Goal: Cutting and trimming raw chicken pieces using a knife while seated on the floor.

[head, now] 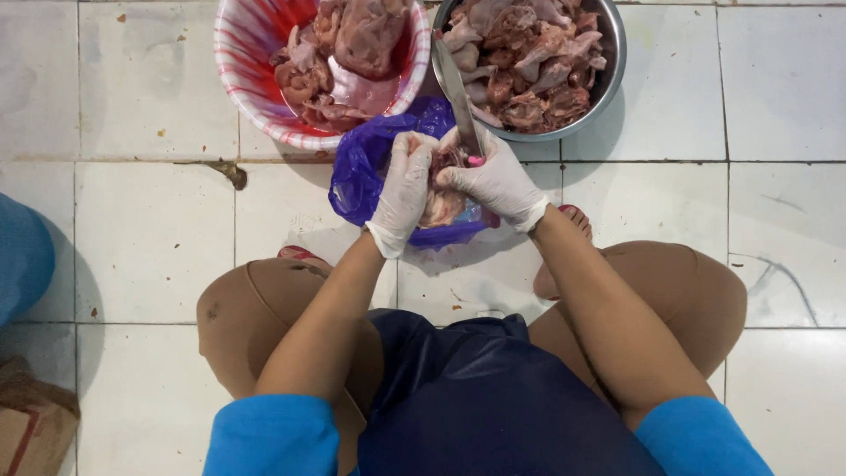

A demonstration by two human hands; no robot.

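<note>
White tiled floor, dark grout lines, specked with small brown bits. Brown scrap lying on a grout line of that floor, left of centre. Blue cloth at the floor's left edge; brown cardboard box at its lower-left corner. Even, soft light, faint shadows.

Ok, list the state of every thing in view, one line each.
left hand: gloved, gripping the meat piece
right hand: gloved, holding the knife
knife: blade pointing away, over the bowls
meat piece: raw, held between both hands
purple bag: open, under the hands
striped bowl: holds raw meat
metal bowl: full of raw meat
</note>
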